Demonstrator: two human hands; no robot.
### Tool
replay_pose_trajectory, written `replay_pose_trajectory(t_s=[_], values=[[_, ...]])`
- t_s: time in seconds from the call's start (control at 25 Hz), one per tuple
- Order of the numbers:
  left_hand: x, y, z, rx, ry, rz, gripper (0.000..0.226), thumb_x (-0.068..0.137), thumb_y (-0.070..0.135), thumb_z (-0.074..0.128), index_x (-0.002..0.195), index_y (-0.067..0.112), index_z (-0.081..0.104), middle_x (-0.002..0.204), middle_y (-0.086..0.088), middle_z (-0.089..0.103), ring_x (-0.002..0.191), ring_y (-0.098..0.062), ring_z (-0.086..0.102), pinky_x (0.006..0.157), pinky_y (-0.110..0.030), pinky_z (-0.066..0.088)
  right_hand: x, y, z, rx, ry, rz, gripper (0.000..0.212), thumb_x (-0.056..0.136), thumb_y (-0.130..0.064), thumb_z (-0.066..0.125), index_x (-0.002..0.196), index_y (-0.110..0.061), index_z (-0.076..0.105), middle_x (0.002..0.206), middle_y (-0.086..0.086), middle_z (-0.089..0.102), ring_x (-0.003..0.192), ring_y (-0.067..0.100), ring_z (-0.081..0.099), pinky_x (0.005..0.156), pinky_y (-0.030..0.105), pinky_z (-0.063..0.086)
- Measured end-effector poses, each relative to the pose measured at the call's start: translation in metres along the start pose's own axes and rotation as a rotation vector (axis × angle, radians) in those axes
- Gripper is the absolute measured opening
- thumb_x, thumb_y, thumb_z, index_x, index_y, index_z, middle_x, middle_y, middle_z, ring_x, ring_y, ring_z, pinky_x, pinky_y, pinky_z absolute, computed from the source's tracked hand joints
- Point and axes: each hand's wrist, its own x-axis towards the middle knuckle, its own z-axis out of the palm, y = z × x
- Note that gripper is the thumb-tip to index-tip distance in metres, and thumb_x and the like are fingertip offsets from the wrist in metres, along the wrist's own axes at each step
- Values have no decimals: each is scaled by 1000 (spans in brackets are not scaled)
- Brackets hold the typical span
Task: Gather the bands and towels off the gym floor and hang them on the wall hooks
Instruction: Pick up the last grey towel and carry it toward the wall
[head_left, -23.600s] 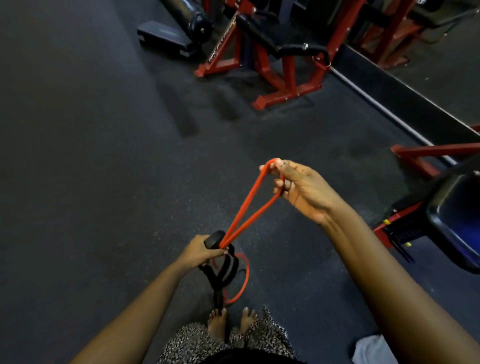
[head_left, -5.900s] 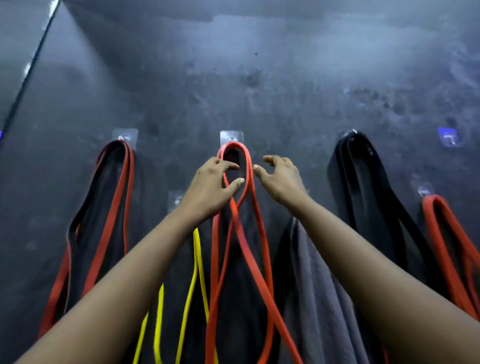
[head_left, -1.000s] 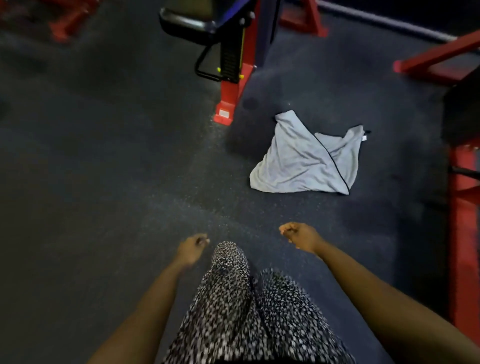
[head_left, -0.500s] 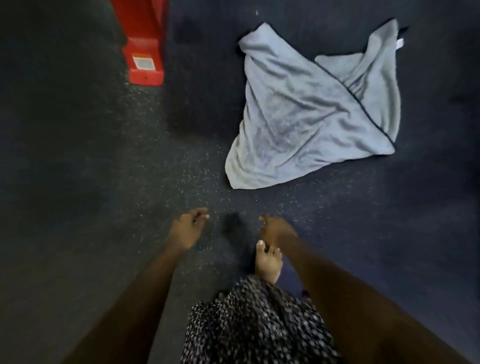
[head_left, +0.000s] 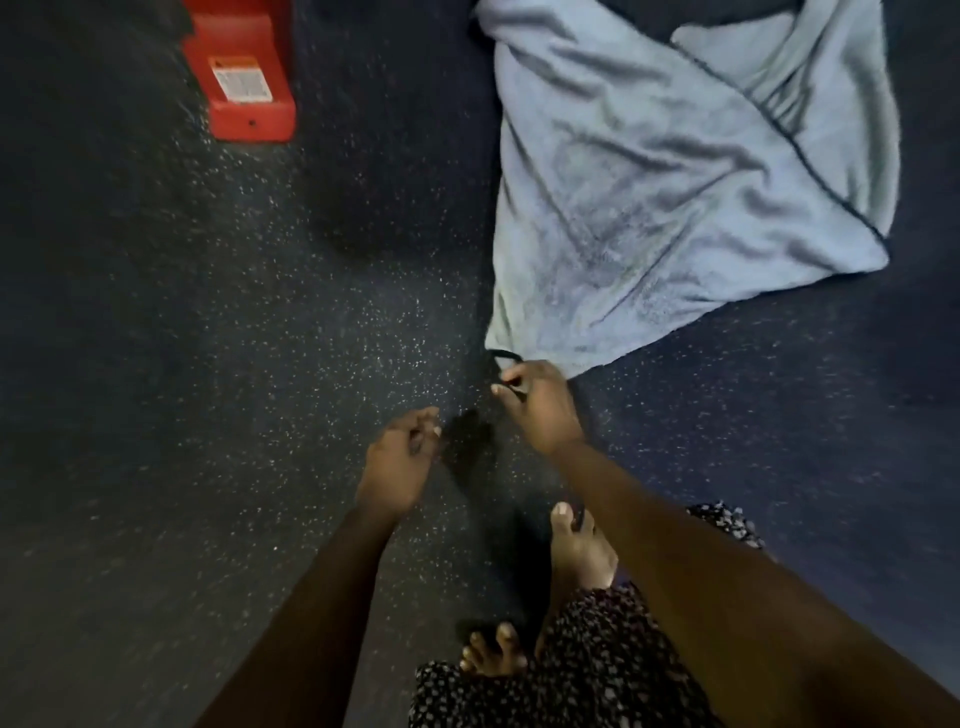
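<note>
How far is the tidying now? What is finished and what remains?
Done: no bands lie on the visible floor; the hooks are out of view. In hand: the right hand seems to pinch the black loop at the gray towel's near corner; the left hand holds nothing. Left: lift the towel, lying on the floor, and hang it.

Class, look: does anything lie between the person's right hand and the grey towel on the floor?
Nothing visible does. The right hand is at the near corner of the towel, seemingly pinching its black loop; the red machine foot stands aside.
</note>
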Motion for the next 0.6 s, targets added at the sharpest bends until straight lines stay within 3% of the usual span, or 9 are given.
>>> replay_pose_trajectory(t_s=[0.04,0.12,0.24,0.32,0.44,0.52,0.6], values=[[-9,13,-9,-19,-4,49,34,94,18,45,127,14,51,129,-7,58,114,-17,55,90,-21,38,-7,-6,-24,126,98,57,20,86,-24,62,97,-9,53,95,10,55,91,21,52,77,23,39],[-35,56,-36,-46,-36,187,36,93,17,47,128,14,49,131,-5,56,116,-14,52,96,-25,39,-28,-33,-91,370,223,218,25,82,-21,67,92,-14,45,83,5,53,76,18,52,58,18,38],[-88,143,-84,1,-104,358,41,91,16,52,131,15,46,131,-5,54,118,-14,50,101,-27,37,-81,-98,-204,633,139,329,17,83,-26,66,93,-16,57,77,4,57,65,16,53,47,11,40],[-136,204,-117,35,-162,464,50,86,16,59,133,17,42,131,-1,49,117,-9,44,100,-20,34,-129,-152,-278,672,14,272,14,86,-30,61,93,-17,64,80,2,62,67,12,56,50,8,42],[-212,273,-153,139,-231,740,59,78,17,70,131,12,44,126,4,45,114,1,40,94,0,28,-202,-223,-362,473,-139,44,17,87,-22,61,103,-17,66,95,-3,66,78,0,58,66,3,45],[-263,306,-172,188,-221,919,44,77,21,69,119,11,57,117,1,56,104,1,48,91,-4,34,-251,-264,-411,305,-159,-130,18,86,-12,60,103,-12,66,91,-6,67,77,-6,59,72,7,47],[-308,330,-191,180,-258,940,25,82,23,63,104,11,65,102,-5,69,92,-9,58,84,-18,42,-295,-292,-449,204,-60,-224,16,83,-12,62,97,-17,67,85,-14,66,77,-9,60,74,8,46]])
